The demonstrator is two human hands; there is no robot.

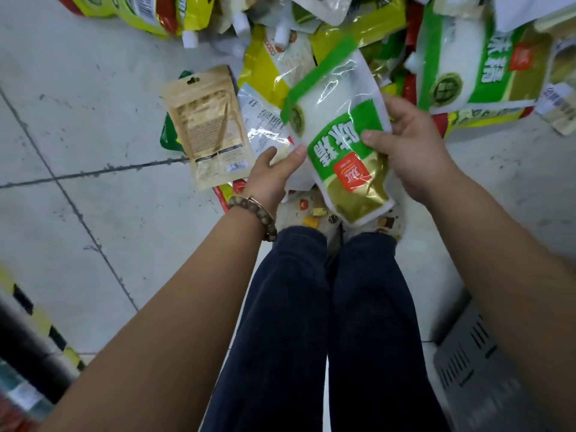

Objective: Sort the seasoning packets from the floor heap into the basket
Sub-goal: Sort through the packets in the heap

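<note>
A green-and-white seasoning packet [336, 120] with a gold bottom and a red square label is lifted above the floor. My right hand [408, 151] grips its right edge, thumb across the green band. My left hand [274, 169], with a bead bracelet on the wrist, touches the packet's left edge and lies over a clear packet [265, 123] with small print. The heap of seasoning packets [343, 32] spreads over the floor at the top. A grey slotted basket [473, 353] shows at the lower right, partly hidden by my right arm.
A tan zip pouch [208, 126] lies on the grey tiled floor [93, 135] left of my hands. A larger green-and-white packet [467, 51] lies at the top right. My legs in dark trousers [327, 322] fill the lower middle. A black-and-yellow striped edge [40, 313] runs along the lower left.
</note>
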